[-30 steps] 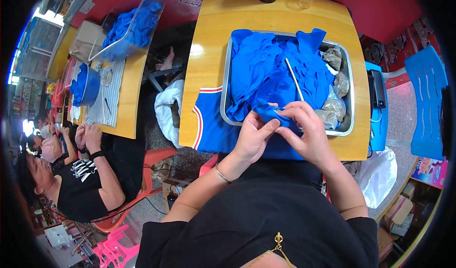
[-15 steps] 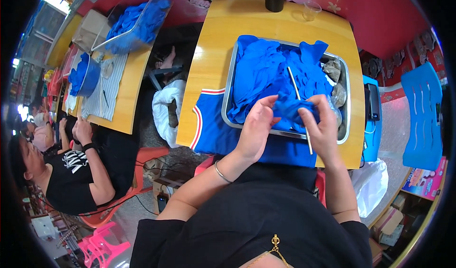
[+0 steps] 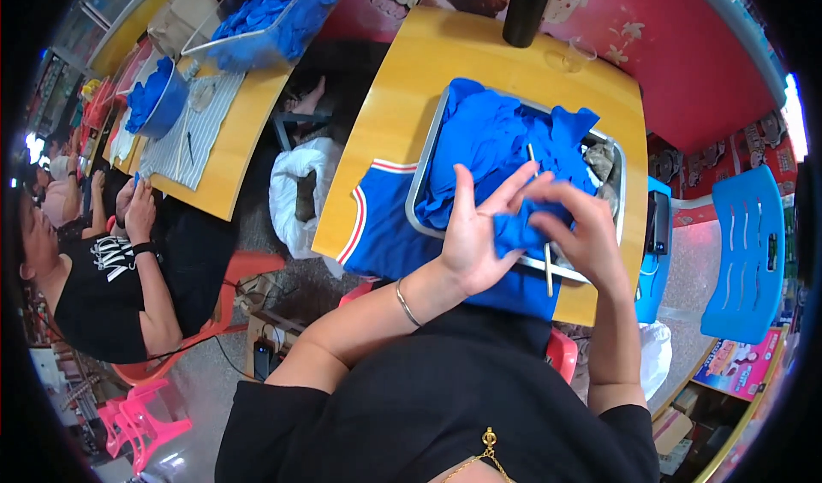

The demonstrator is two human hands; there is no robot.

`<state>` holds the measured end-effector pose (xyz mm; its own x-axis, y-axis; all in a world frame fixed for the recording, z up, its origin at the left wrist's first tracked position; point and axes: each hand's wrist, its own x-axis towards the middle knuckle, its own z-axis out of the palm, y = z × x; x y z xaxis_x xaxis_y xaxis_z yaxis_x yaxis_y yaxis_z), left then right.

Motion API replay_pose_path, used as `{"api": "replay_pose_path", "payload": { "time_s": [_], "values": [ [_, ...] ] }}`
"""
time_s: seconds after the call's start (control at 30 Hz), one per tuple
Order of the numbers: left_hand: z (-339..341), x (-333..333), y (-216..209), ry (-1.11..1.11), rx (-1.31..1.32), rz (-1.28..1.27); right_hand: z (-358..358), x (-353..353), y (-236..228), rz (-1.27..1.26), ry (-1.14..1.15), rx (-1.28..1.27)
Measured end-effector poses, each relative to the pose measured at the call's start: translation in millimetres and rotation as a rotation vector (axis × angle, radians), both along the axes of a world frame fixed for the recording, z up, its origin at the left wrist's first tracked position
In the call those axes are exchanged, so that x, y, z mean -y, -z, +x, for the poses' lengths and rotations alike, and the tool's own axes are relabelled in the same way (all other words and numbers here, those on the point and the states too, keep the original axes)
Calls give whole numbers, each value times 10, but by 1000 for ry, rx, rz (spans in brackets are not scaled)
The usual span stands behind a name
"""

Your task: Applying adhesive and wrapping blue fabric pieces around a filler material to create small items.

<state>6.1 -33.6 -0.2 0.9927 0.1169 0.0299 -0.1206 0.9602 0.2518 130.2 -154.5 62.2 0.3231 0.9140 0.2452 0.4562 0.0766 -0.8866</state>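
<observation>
My left hand [image 3: 475, 235] is turned palm up, its thumb and fingers stretched out. Against its fingers lies a small blue fabric piece [image 3: 509, 233]. My right hand [image 3: 586, 226] curls over that piece from the other side, its fingers blurred by motion. A thin pale stick [image 3: 549, 282] runs past my right fingers and sticks out above and below them; whether they grip it is hidden. Both hands are over the near edge of a metal tray [image 3: 419, 187], heaped with blue fabric pieces [image 3: 479, 132].
Under the tray's near side, a blue garment with striped trim [image 3: 377, 217] lies on the wooden table [image 3: 402, 63]. A black bottle [image 3: 528, 8] and clear cup [image 3: 572, 55] stand at the back. To the left, a co-worker [image 3: 111, 269] sits by a blue bucket [image 3: 163, 106]. A blue chair [image 3: 745, 252] is right.
My left hand has opened, its fingers spreading from a curled hold. My right hand has stayed at the fabric and moved slightly nearer. The view has shifted a little.
</observation>
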Motion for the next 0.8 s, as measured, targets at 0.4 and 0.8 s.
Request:
{"api": "replay_pose_path", "payload": {
  "time_s": [0.4,0.8],
  "values": [
    [-206,52,-28,-77,23,361,-162,-1,-79,168,173,591],
    [-184,-117,-27,-394,-8,1096,-219,91,24,154,226,708]
  ]
}}
